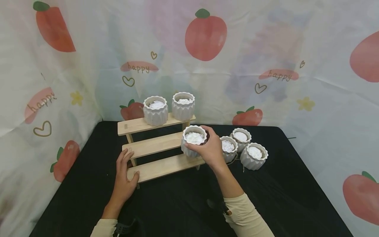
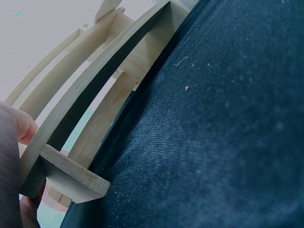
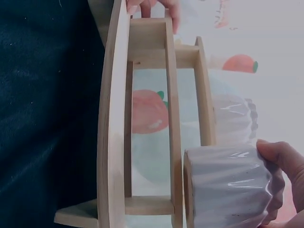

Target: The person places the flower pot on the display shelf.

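A three-tier wooden stand (image 1: 165,168) sits on the black cloth. My left hand (image 1: 125,179) grips its left end, thumb on the lowest board and fingers round the side. In my right hand (image 1: 211,149) is a white fluted ceramic pot (image 1: 189,152) with white crumbly filling, held by its scalloped rim. It is upright at the right end of the middle board; in the right wrist view the pot (image 3: 228,185) has its base right at that board's edge. Two similar pots, one left (image 1: 156,116) and one right (image 1: 183,111), stand on the top board.
Three more filled white pots cluster right of the stand: a near pot (image 1: 254,158), a back pot (image 1: 241,136) and one partly behind my right hand, the left pot (image 1: 228,149). Thin string lies by them. A fruit-printed curtain (image 1: 213,82) hangs behind the black table (image 1: 183,207).
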A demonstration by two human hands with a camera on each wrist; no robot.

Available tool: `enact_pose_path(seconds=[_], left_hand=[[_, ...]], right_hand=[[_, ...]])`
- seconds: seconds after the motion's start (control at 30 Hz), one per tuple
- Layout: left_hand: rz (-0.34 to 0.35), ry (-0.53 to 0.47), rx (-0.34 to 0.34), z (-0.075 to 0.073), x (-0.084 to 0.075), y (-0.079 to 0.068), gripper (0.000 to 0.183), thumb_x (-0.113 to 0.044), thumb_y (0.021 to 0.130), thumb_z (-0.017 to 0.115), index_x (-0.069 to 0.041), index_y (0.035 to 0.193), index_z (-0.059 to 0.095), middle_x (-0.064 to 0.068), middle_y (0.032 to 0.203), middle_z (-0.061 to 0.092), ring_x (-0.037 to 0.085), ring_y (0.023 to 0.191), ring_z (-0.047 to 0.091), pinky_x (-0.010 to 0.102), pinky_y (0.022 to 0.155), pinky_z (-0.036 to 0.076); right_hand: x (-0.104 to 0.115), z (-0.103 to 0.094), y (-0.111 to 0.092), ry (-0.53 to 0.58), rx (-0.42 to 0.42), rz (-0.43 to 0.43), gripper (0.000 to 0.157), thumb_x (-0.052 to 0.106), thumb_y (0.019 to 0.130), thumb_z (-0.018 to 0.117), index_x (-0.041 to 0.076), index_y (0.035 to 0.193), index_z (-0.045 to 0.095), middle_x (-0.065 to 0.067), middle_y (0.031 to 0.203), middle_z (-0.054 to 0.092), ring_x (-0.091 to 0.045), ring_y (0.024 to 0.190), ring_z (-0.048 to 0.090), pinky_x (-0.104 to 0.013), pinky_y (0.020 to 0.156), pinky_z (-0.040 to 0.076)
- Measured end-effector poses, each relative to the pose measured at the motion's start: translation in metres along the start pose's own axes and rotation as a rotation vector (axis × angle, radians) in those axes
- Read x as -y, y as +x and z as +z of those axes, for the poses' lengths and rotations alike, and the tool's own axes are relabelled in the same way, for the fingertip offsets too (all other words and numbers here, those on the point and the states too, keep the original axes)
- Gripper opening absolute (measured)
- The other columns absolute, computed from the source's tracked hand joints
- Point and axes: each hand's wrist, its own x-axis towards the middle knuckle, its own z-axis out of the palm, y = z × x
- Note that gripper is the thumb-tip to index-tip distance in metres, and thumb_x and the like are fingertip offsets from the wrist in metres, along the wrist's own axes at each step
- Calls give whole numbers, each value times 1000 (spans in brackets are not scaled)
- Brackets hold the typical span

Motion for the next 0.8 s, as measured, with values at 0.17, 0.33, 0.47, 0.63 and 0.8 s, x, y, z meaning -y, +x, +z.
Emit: enact_pose_path(seconds=[0.17, 0.33, 0.47, 0.63, 0.8], left_hand=[[1, 0, -2, -2, -2, 1, 85, 16, 82, 63, -10, 158, 38, 9, 168, 15, 26, 148, 22, 23, 106, 36], [11, -15, -8, 1, 1, -1, 85, 17, 80, 65, -8, 157, 40, 12, 167, 17, 25, 147, 24, 23, 104, 37], [27, -17, -19, 2, 2, -1, 85, 17, 78, 67, -5, 155, 40, 15, 166, 18, 27, 146, 25, 22, 103, 36], [31, -10, -17, 1, 2, 0, 85, 17, 78, 67, -5, 155, 40, 14, 166, 18, 27, 146, 25, 22, 103, 37], [24, -9, -4, 0, -1, 0, 84, 16, 81, 65, -8, 157, 40, 12, 167, 17, 28, 147, 24, 22, 104, 37]], right_hand=[[4, 11, 4, -47, -5, -2, 82, 19, 67, 98, 5, 137, 58, -8, 119, 68, -23, 106, 63, -41, 89, 50], [6, 20, 7, -77, -15, -13, 80, 22, 65, 99, 6, 134, 61, -6, 114, 69, -22, 103, 63, -40, 88, 50], [9, 28, 11, -77, -14, -28, 80, 22, 64, 100, 7, 133, 62, -6, 113, 69, -22, 103, 63, -40, 88, 50], [10, 35, 17, -82, -18, -30, 79, 24, 65, 99, 7, 133, 62, -7, 115, 69, -22, 104, 63, -41, 89, 50], [10, 41, 20, -84, -24, -14, 81, 23, 65, 99, 5, 134, 61, -9, 117, 69, -23, 106, 63, -43, 90, 51]])
